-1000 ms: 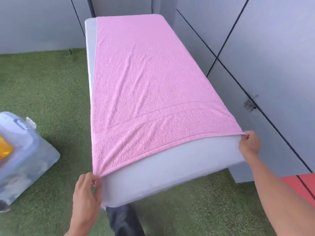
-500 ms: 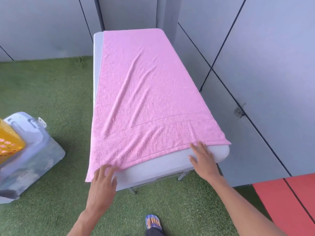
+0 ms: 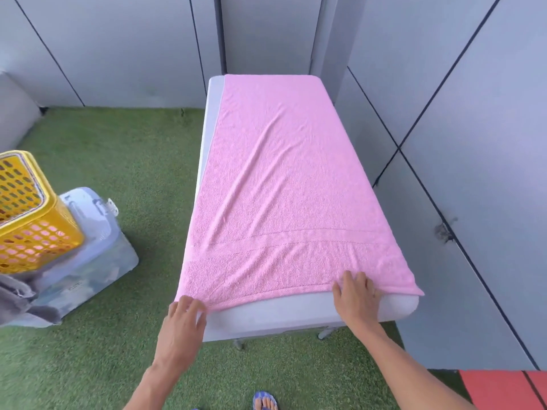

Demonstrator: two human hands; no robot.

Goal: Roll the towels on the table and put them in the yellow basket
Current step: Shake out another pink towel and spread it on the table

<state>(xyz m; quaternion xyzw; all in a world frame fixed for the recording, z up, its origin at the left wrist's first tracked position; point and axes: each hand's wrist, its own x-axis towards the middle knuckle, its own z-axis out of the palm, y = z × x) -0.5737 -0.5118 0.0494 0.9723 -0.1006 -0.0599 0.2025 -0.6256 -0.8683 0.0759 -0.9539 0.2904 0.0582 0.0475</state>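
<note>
The yellow basket (image 3: 32, 214) stands on a storage box off the desk's left side. The pink terry towel (image 3: 281, 187) lies spread along the desk (image 3: 284, 315), likely soft, light and limp, best taken along its near hem. The left hand (image 3: 183, 318) rests open at the near-left corner; the right hand (image 3: 356, 294) presses flat, fingers straight, on the hem.

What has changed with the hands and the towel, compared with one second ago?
Both hands let go of the near corners of the pink towel. The left hand and right hand now lie flat on its near edge, fingers straight. The towel remains spread, unrolled, over the table.
</note>
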